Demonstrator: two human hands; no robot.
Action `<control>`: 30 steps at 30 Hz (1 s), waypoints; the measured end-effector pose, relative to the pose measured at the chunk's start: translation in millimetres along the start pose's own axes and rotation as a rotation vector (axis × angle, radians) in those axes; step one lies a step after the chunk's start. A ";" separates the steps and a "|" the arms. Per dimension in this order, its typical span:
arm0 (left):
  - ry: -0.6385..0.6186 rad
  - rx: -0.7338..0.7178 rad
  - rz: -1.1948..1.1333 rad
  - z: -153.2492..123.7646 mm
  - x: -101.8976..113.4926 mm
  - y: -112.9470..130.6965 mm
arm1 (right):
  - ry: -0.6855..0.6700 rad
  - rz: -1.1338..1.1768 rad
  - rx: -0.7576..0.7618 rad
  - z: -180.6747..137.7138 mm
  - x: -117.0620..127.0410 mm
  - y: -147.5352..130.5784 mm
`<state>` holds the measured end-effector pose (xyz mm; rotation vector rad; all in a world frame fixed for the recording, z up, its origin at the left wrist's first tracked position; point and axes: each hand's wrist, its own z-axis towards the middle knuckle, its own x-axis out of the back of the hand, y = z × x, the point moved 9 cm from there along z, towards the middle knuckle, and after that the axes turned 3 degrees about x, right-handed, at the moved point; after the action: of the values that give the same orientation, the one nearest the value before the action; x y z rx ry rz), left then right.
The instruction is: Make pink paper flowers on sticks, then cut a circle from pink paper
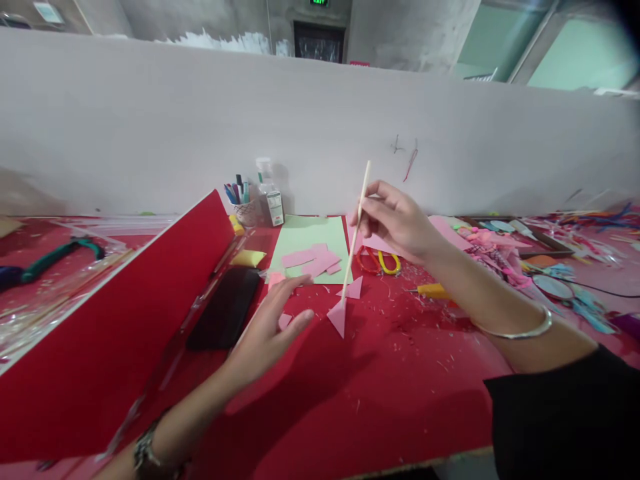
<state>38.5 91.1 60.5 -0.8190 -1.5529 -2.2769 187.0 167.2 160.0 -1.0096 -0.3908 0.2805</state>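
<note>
My right hand (pixel 393 220) pinches a thin pale wooden stick (pixel 354 240) between thumb and fingers, tilted with its top leaning right. At the stick's lower end is a small pink paper triangle (pixel 338 317); whether it is fixed to the stick I cannot tell. Another pink paper piece (pixel 355 288) lies just behind it. To the left, my left hand (pixel 270 323) hovers with its fingers spread and nothing in them. A pink scrap (pixel 284 321) shows beside its thumb. Several pink paper strips (pixel 315 260) rest on a light green sheet (pixel 305 230) beyond the hands.
A red board (pixel 130 320) stands slanted at the left, with a black phone-like slab (pixel 227 307) beside it. Scissors (pixel 387 262) and a yellow-handled tool (pixel 433 291) lie near my right forearm. A pen cup (pixel 245 212) and bottle (pixel 274 203) stand at the back.
</note>
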 end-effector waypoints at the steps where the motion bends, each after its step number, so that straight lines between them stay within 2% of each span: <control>1: -0.021 0.020 -0.128 4.4 -0.9 5.8 | -0.013 0.086 -0.023 -4.4 -10.2 -3.0; 5: -0.169 0.047 -0.594 14.5 -16.6 31.2 | -0.049 0.245 -0.086 -16.1 -36.7 -6.4; 8: -0.194 0.056 -0.691 14.8 -23.5 44.4 | -0.045 0.248 -0.099 -18.4 -39.4 -6.7; 14: -0.265 0.164 -0.713 8.7 -36.6 44.3 | -0.007 0.260 -0.068 -21.3 -31.9 -9.7; 22: -0.175 0.090 -0.678 14.0 -29.4 45.8 | -0.005 0.248 -0.056 -28.6 -29.8 -11.9; 27: -0.125 0.094 -0.523 15.6 -26.4 46.4 | -0.016 0.210 -0.049 -31.2 -33.1 -13.1; 30: -0.130 0.097 -0.428 13.3 -26.6 43.7 | 0.028 0.201 -0.023 -31.8 -27.3 -13.9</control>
<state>86.2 83.7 82.0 -0.6702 -2.0481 -2.4433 177.2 125.0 151.9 -1.0754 -0.2677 0.4429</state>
